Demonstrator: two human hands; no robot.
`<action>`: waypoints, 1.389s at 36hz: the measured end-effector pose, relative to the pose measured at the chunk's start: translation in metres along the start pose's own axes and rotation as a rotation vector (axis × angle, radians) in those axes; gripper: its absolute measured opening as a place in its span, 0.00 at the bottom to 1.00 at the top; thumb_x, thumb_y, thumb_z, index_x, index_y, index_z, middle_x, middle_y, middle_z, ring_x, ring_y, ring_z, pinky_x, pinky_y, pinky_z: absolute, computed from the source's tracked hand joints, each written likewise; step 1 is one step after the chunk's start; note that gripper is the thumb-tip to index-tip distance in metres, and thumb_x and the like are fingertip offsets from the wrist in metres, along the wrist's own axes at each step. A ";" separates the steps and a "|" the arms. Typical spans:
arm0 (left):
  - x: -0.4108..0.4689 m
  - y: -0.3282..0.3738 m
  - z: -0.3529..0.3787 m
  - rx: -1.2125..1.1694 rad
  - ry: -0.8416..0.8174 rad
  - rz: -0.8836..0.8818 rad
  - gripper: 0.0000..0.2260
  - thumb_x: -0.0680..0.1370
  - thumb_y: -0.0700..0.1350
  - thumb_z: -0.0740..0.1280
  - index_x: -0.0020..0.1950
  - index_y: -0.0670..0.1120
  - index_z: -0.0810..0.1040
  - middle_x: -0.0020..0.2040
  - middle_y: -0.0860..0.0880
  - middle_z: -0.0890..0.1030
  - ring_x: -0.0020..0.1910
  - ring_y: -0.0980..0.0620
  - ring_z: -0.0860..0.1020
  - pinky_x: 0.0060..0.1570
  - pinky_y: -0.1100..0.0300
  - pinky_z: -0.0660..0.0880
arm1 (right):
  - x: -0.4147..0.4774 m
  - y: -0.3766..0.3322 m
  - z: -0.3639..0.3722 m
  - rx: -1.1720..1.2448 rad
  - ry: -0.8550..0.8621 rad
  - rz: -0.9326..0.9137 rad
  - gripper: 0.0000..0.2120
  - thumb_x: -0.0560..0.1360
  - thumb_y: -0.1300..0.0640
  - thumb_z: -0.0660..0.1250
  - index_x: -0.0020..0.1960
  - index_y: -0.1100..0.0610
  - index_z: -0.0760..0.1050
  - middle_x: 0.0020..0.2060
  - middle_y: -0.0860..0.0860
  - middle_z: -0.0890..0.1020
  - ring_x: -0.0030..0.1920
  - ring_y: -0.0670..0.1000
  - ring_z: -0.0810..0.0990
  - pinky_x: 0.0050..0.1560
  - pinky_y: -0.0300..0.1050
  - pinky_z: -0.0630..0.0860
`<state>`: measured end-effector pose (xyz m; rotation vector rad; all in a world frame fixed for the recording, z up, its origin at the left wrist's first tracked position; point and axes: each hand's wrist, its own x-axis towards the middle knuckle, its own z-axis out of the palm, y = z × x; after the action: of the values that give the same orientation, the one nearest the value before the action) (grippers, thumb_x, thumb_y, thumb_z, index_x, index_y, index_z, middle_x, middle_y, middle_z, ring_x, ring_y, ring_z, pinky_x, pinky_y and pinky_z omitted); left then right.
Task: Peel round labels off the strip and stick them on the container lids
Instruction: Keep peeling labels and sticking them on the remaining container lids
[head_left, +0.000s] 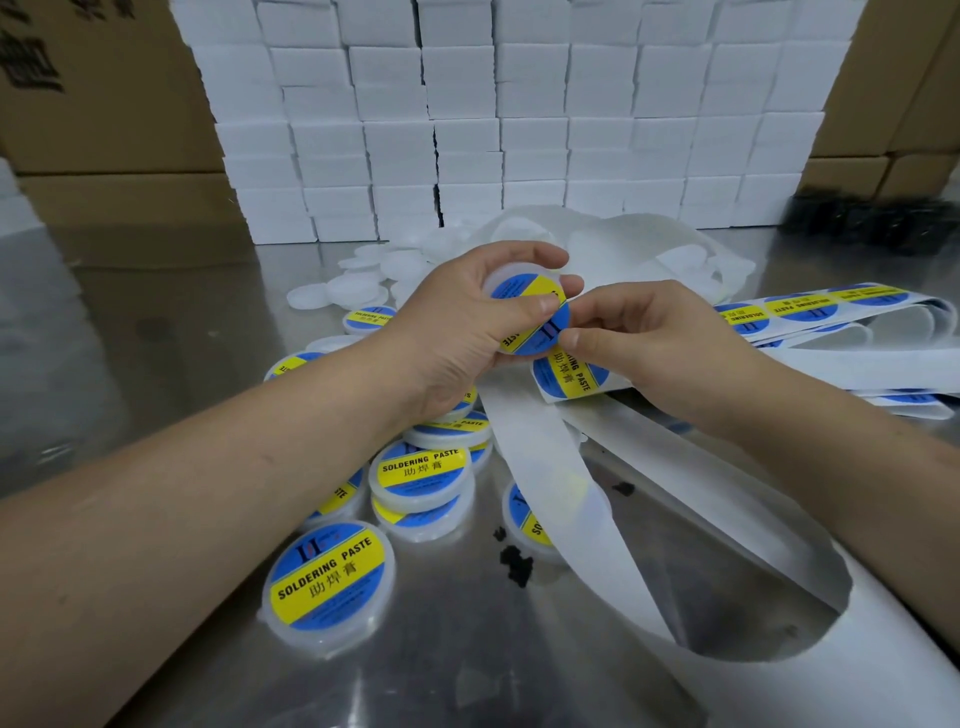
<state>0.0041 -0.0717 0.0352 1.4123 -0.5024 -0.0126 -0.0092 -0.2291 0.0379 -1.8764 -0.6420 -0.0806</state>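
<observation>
My left hand grips a round white container lid above the table, thumb pressed on a blue and yellow round label lying across it. My right hand pinches the label's right edge with thumb and forefinger. Just under the hands, the label strip ends with one label still on it and runs off to the right edge. Its empty white backing loops toward me.
Several labelled lids lie in a pile below my left forearm on the steel table. Blank white lids spill from a clear bag behind the hands. White boxes are stacked at the back, cardboard cartons beside them.
</observation>
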 end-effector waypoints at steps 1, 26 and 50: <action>0.000 0.000 0.000 0.003 -0.002 0.002 0.12 0.75 0.33 0.65 0.47 0.51 0.77 0.43 0.52 0.84 0.43 0.53 0.83 0.39 0.60 0.79 | 0.000 0.000 0.000 0.001 0.004 -0.001 0.13 0.74 0.63 0.66 0.38 0.46 0.79 0.30 0.39 0.82 0.33 0.35 0.79 0.34 0.24 0.70; -0.004 0.001 0.005 0.097 0.034 0.008 0.13 0.75 0.33 0.65 0.46 0.52 0.78 0.42 0.54 0.84 0.44 0.54 0.82 0.39 0.61 0.79 | -0.002 -0.001 -0.002 -0.046 0.009 0.012 0.14 0.74 0.63 0.65 0.36 0.46 0.78 0.27 0.33 0.80 0.35 0.26 0.75 0.33 0.20 0.67; -0.018 0.012 0.024 0.604 0.208 0.337 0.15 0.76 0.40 0.63 0.47 0.62 0.67 0.47 0.59 0.82 0.46 0.61 0.80 0.46 0.63 0.78 | 0.003 0.003 -0.009 -0.339 0.114 0.035 0.14 0.70 0.40 0.63 0.39 0.48 0.80 0.33 0.53 0.80 0.28 0.44 0.73 0.29 0.36 0.69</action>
<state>-0.0234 -0.0866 0.0425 1.8701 -0.5914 0.5946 -0.0035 -0.2366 0.0397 -2.1894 -0.5418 -0.2869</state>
